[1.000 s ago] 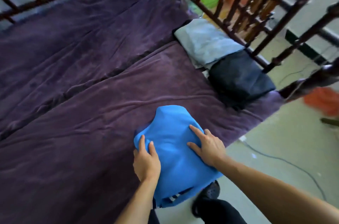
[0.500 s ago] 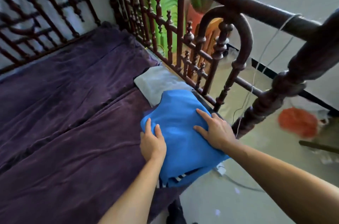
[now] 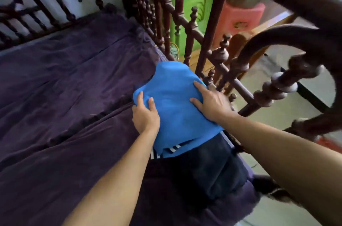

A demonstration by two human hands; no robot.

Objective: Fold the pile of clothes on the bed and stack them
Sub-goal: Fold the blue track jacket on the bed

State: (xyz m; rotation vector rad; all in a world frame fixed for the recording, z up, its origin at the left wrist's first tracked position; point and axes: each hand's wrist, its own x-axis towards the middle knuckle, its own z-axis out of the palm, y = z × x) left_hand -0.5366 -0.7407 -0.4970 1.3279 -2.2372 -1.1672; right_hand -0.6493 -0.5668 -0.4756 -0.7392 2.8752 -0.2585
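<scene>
A folded bright blue garment (image 3: 175,107) with a striped hem showing at its near edge sits between my two hands, near the bed's right rail. My left hand (image 3: 146,114) grips its left edge, two fingers lying on top. My right hand (image 3: 212,103) holds the right side with fingers spread over the cloth. A folded dark navy garment (image 3: 207,168) lies on the bed just in front of it, partly under the blue hem. The grey folded garment seen earlier is hidden beneath the blue one.
The bed has a wrinkled purple cover (image 3: 64,96). A dark turned-wood rail (image 3: 203,55) runs along the right, close to my right hand. Behind it stand green (image 3: 196,3) and pink (image 3: 240,16) plastic stools. Bare floor lies at the lower right.
Both hands have carried the blue garment from the bed's near edge away and rightward, past the dark garment, until it covers the grey one by the rail. The view moved closer.
</scene>
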